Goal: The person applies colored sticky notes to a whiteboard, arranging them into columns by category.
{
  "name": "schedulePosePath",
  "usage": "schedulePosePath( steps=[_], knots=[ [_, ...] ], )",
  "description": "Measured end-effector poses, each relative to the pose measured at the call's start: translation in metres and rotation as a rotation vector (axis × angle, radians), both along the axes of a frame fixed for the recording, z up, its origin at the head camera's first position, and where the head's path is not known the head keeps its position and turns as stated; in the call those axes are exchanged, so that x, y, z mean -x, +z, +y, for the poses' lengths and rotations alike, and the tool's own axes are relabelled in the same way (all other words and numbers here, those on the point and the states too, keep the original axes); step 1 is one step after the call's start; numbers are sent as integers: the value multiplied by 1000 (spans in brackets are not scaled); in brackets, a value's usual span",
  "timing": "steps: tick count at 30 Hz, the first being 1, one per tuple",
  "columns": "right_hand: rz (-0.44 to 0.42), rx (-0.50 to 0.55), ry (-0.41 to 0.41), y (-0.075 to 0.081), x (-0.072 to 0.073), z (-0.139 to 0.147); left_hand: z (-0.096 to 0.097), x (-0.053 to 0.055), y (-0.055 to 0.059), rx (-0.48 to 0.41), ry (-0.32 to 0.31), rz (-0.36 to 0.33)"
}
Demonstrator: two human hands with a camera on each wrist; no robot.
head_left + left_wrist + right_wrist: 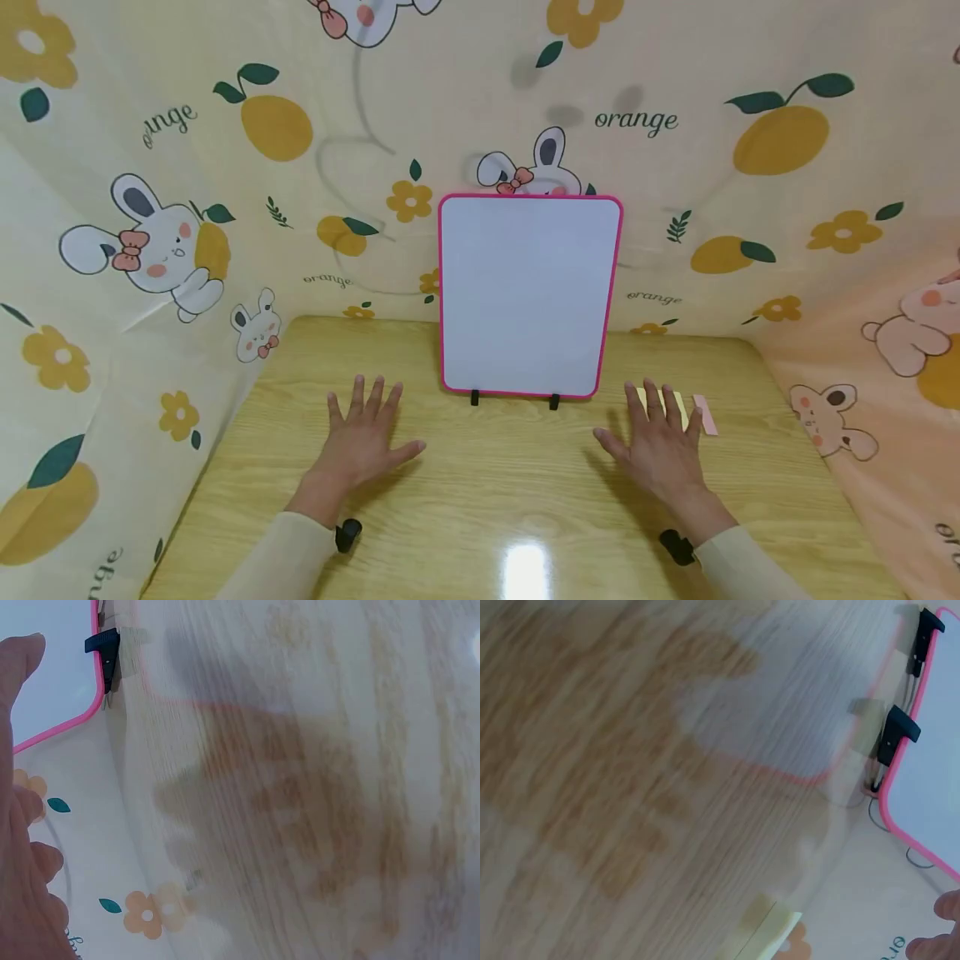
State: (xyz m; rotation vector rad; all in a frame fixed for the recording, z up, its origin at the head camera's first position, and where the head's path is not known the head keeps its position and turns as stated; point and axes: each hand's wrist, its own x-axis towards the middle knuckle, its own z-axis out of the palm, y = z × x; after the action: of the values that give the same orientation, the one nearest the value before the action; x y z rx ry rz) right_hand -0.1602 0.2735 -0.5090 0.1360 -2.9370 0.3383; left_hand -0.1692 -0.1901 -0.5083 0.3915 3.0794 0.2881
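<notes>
My left hand (363,442) is held over the left side of the wooden table, palm down with its fingers spread, and holds nothing. On the other side my right hand (662,442) has its fingers spread too. It partly covers a pale yellow sticky-note pad (681,408) in the head view. Just right of that lies a pink paper strip (705,415). Between and beyond the hands a blank whiteboard (528,296) with a pink rim stands upright on black stand clips (554,402). In the left wrist view the left thumb (22,660) overlaps the whiteboard's image.
The glossy wooden table (480,483) reflects the board and a bright light. Cloth printed with rabbits and oranges (360,275) hangs behind the table and along both sides. Each wrist wears a small black camera, such as the left one (348,535).
</notes>
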Motion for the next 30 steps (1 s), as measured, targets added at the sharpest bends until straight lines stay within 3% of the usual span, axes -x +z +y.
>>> schedulePosePath(
  steps=[8, 13, 16, 19, 26, 30],
  knots=[
    [4, 25, -7, 2, 2, 1, -1, 0, -1, -12, -4, -2],
    [6, 41, -10, -3, 4, 4, 4, 1, -4, -49, -40, 50],
    [3, 51, -20, -8, 3, 8, 21, -2, -7, -108, -105, 52],
    [-1, 49, -29, -12, -1, 18, 45, -7, -8, -152, -173, 3],
    [-31, -4, 55, -16, -6, 39, 84, -15, -15, -132, -322, -61],
    [-84, -58, 61, -17, -8, 49, 102, -15, -19, -112, -373, -82]
  ],
)
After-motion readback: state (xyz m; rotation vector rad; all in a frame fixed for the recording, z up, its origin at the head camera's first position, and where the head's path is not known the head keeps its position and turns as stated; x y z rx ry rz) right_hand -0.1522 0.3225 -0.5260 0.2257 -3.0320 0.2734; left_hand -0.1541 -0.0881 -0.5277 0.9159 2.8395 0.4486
